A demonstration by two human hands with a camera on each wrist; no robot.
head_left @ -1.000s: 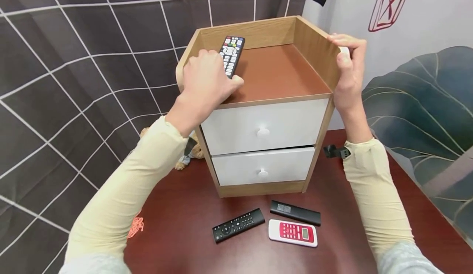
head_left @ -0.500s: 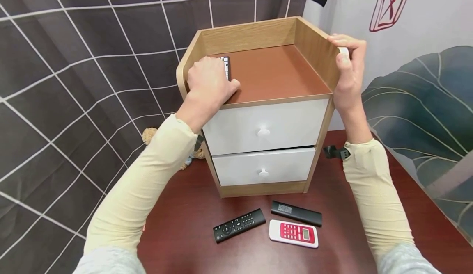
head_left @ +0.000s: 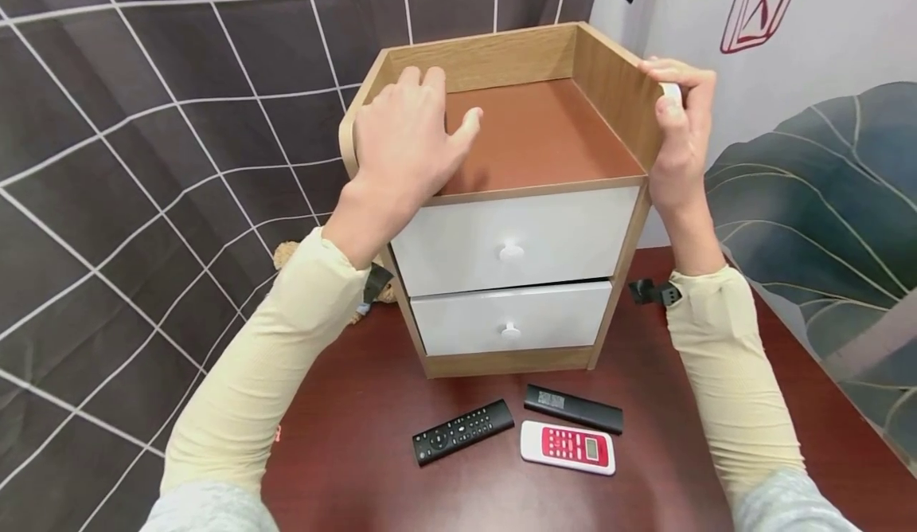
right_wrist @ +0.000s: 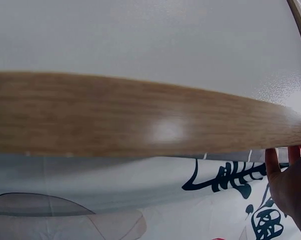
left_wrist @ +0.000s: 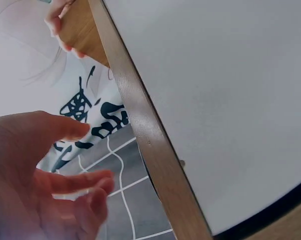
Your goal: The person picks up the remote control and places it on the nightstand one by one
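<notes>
Far left, behind the cabinet's corner: a bit of a plush toy [head_left: 282, 255], mostly hidden. Left hand [head_left: 404, 138] lies palm down over the left part of the brown top [head_left: 544, 130] of the small wooden cabinet [head_left: 512, 237], fingers straight and a little spread, thumb out to the side, gripping nothing; whether anything sits beneath the palm cannot be told. The cabinet stands upright on the dark red bench [head_left: 358, 468], raised walls on three sides of its top. The upper drawer [head_left: 458, 249] and the lower drawer [head_left: 458, 321] are both pushed in, knobs untouched. In front of the cabinet on the bench, apart from it: a black button remote [head_left: 462, 432] lying at a slant, a slim black remote [head_left: 573, 409] just right of it, and a white-and-red remote [head_left: 568, 447] just below that one. Right hand [head_left: 677, 138] grips the cabinet's right wall at the front top corner, fingers curled over the edge, steadying the cabinet. Judged progress: the visible part of the top is bare and three remotes on the bench are not yet handled
</notes>
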